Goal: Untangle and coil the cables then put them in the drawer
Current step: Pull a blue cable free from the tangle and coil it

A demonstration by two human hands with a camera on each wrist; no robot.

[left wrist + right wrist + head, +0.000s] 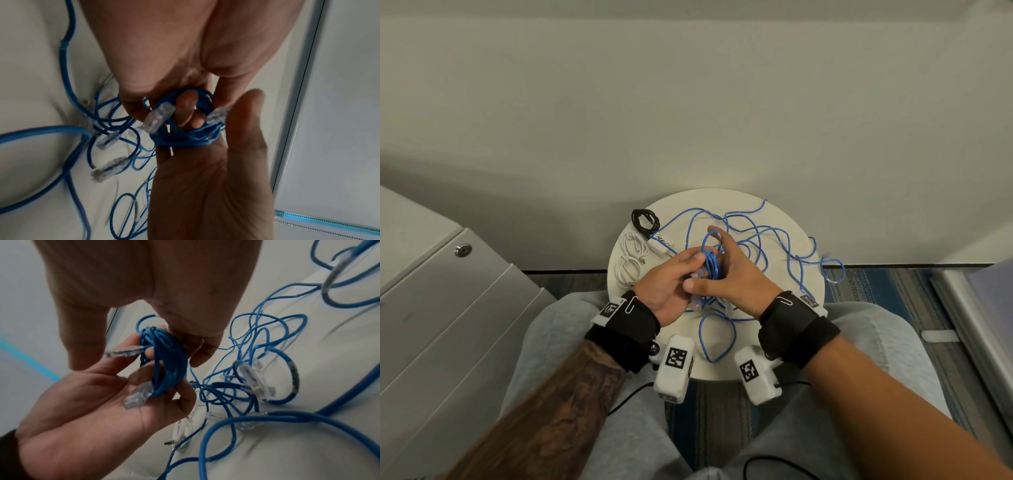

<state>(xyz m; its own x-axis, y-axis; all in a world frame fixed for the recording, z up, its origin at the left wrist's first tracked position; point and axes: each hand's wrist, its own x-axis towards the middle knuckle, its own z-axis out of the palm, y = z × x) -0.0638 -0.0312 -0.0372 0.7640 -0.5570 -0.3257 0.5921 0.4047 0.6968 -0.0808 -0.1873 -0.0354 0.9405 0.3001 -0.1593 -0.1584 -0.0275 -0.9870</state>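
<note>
A small coil of thin blue network cable (710, 269) (185, 139) (166, 356) with clear plugs (158, 118) (137, 395) is held above the round white table (722, 198). My left hand (688, 270) lies palm up under it, with its fingers (185, 104) curled through the coil. My right hand (722, 263) grips the coil from the other side between thumb (86, 350) and fingers (195, 352). More blue cables (774, 240) (102, 123) (257, 369) lie tangled on the table, and one trails off its right edge.
A coiled black cable (645, 219), two coiled white cables (631, 257) and a white adapter (659, 246) lie at the table's left. A grey drawer cabinet (431, 291) with a lock (463, 250) stands on my left. The wall is close behind the table.
</note>
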